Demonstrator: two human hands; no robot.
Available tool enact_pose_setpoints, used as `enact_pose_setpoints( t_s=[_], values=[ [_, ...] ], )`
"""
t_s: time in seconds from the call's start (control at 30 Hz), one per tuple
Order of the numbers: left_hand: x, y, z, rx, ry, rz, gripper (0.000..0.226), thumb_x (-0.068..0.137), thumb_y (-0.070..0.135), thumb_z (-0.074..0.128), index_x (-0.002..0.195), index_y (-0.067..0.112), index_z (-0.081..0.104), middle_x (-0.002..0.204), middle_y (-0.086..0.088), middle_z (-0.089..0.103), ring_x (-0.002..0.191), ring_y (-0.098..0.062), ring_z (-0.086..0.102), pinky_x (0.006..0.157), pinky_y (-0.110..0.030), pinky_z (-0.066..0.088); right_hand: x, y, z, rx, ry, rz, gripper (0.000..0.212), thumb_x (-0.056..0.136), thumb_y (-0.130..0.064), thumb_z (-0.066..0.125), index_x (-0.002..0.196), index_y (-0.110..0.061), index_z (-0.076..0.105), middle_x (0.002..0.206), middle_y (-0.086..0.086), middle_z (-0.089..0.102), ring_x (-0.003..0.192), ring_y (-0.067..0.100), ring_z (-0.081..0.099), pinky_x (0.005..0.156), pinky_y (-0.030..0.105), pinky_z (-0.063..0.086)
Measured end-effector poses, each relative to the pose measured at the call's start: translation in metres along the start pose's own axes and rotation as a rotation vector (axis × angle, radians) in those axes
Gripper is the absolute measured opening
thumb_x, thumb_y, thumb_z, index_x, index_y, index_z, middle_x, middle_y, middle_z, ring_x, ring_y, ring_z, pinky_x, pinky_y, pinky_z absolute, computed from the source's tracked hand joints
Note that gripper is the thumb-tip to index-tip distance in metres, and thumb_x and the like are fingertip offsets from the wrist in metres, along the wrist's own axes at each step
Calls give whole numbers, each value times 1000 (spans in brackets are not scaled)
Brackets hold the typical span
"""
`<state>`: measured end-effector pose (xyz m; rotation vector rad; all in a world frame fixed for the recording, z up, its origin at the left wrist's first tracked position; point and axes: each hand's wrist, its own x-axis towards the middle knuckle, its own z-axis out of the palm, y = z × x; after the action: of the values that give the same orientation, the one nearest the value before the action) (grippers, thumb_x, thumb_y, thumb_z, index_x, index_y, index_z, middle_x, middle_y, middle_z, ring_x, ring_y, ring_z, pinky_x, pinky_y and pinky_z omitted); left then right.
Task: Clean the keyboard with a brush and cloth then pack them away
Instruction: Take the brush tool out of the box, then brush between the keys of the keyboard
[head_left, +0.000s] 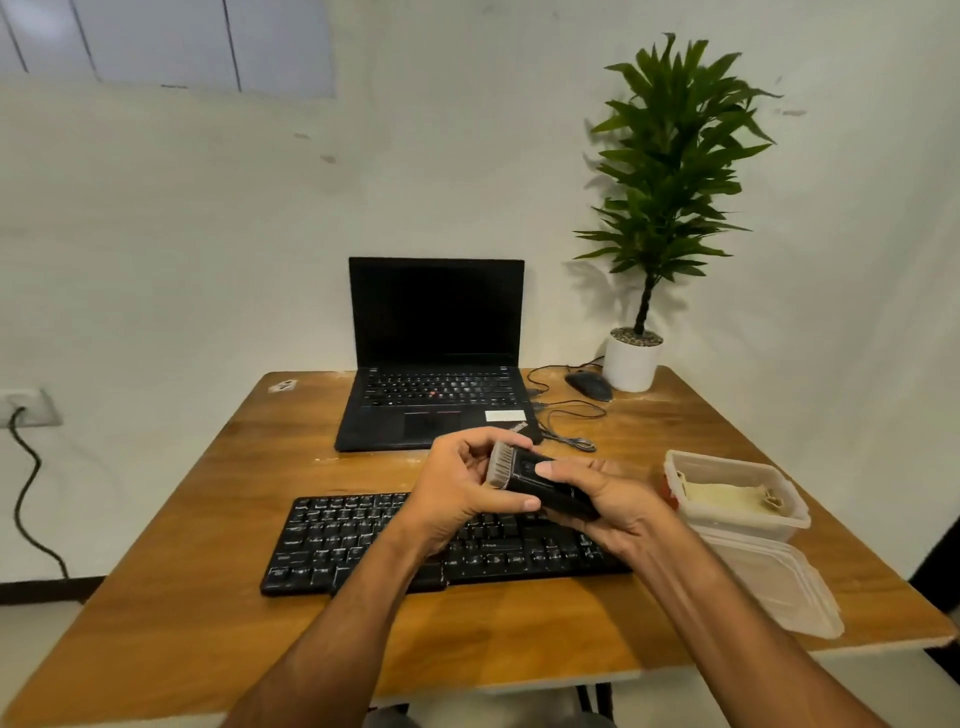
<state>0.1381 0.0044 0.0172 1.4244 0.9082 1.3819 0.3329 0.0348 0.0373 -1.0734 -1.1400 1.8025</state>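
You hold the brush (540, 480) in both hands above the keyboard (363, 540), which lies flat on the wooden table (156, 597) in front of you. The brush has a black body and a band of pale bristles at its left end, and it lies tilted, bristle end higher and to the left. Your left hand (462, 488) curls round that bristle end, fingers over the top and thumb underneath along the black body. Your right hand (597, 499) cups the other end from below, with the thumb pressed on the upper face of the body. Both forearms cross over the near edge of the table, and the left one hides part of the keyboard's middle rows.

To the right of the keyboard stands an open clear plastic container (737, 493) with a pale folded cloth (722, 493) lying inside it. Just in front of the container, nearer to you, its lid (774, 587) lies flat on the table, reaching to the table's right edge.

Behind the keyboard an open black laptop (436, 353) sits with its screen dark. To its right lie a black mouse (589, 385) with a looped cable and, touching the back edge of the table, a white pot holding a green plant (670, 171). A wall socket (28, 408) with a black cord shows at the far left
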Motion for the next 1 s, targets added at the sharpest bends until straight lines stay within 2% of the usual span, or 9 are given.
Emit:
enact_pose_setpoints(
  t_s=[0.07, 0.2, 0.37, 0.53, 0.67, 0.73, 0.83, 0.9, 1.0],
  values=[
    [-4, 2, -10, 24, 32, 3, 60, 62, -16, 90, 116, 0, 71, 112, -14, 77, 108, -28, 73, 84, -35, 62, 3, 1, 12, -5, 25, -12, 24, 59, -10, 83, 82, -6, 76, 92, 16, 76, 80, 23, 72, 69, 32, 58],
    [-11, 0, -31, 54, 94, 19, 60, 61, -15, 92, 115, 1, 72, 112, -11, 76, 107, -26, 73, 87, -35, 62, 9, 8, 33, 64, 33, -14, 46, 62, -7, 86, 105, 2, 72, 107, 23, 74, 87, 29, 73, 66, 31, 59],
    [-21, -12, -58, 30, 223, 48, 59, 61, -11, 93, 115, 4, 71, 114, -14, 76, 111, -32, 72, 94, -40, 61, 24, 24, 62, 399, 30, 86, 48, 70, 0, 78, 115, 7, 62, 121, 29, 66, 102, 36, 66, 73, 34, 58],
    [-34, -17, -87, 203, 196, 42, 64, 67, 1, 95, 124, 13, 69, 122, -5, 74, 117, -22, 70, 102, -41, 57, 35, 34, 92, 364, 57, 24, 33, 84, 0, 72, 115, 4, 62, 112, 25, 72, 103, 39, 71, 78, 45, 61],
    [-54, -12, -130, 553, 104, -23, 87, 63, 42, 94, 141, 39, 55, 138, 24, 58, 127, 6, 54, 110, -24, 44, 34, 28, 109, 60, 57, -229, 16, 92, -4, 66, 108, 0, 66, 102, 15, 76, 101, 29, 73, 78, 39, 62],
    [-72, -13, -154, 665, 99, -110, 105, 57, 59, 90, 150, 42, 44, 144, 31, 43, 130, 9, 45, 112, -27, 38, 38, 25, 115, -209, 72, -352, 12, 92, -8, 68, 104, -5, 71, 100, 9, 77, 99, 22, 74, 84, 38, 61],
    [-99, -22, -189, 725, 69, -238, 136, 49, 74, 91, 162, 36, 26, 163, 16, 31, 148, -6, 33, 124, -39, 32, 52, 26, 124, -571, 128, -488, 12, 89, -15, 75, 100, -17, 73, 94, 1, 75, 93, 13, 70, 84, 33, 58],
    [-113, -26, -206, 796, -9, -323, 150, 45, 82, 87, 164, 31, 13, 170, 8, 20, 154, -11, 24, 128, -44, 27, 60, 29, 138, -745, 106, -562, 13, 88, -18, 75, 100, -18, 71, 91, -6, 71, 90, 5, 65, 79, 23, 51],
    [-122, -25, -216, 975, -143, -380, 160, 41, 95, 73, 165, 26, -3, 173, 2, 5, 159, -16, 0, 131, -43, 2, 66, 33, 160, -905, 39, -652, 15, 88, -19, 75, 98, -22, 65, 87, -13, 65, 84, -6, 59, 69, 9, 41]
  ],
)
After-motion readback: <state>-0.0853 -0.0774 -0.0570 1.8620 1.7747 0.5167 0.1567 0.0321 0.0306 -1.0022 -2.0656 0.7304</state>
